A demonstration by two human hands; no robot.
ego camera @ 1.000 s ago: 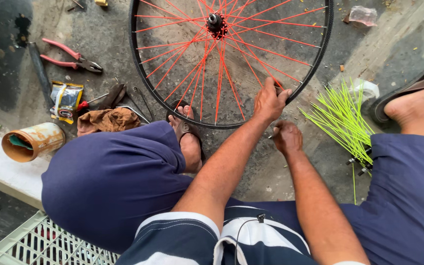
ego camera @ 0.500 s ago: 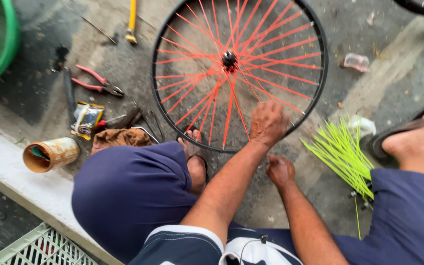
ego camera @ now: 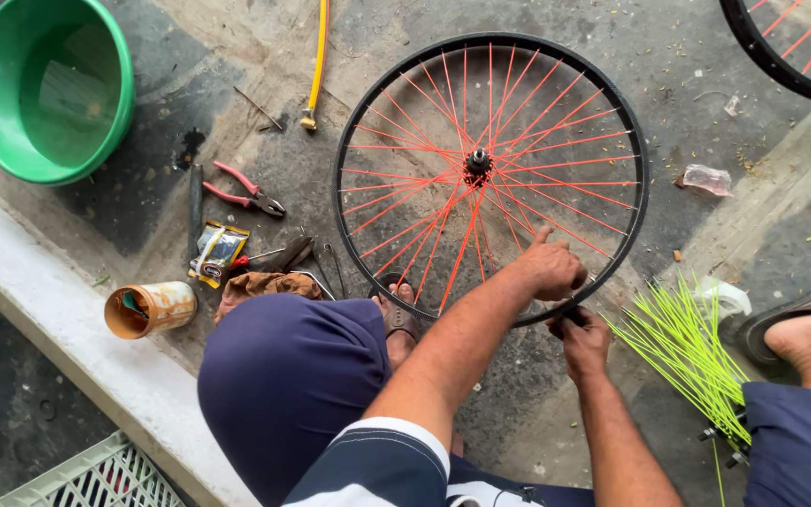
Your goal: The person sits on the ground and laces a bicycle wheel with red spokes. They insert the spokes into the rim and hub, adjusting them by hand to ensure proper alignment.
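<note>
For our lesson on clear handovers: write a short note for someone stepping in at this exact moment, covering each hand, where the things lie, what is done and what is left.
Left hand: resting on the near rim of the black bicycle wheel with red spokes, lying flat on the concrete.
Right hand: just outside the rim, closed on something small; what it is cannot be told.
Bundle of loose yellow-green spokes: on the ground right of the wheel.
Red-handled pliers: left of the wheel.
Done: red spokes laced hub to rim.
Left: the yellow-green spokes lie unused.
</note>
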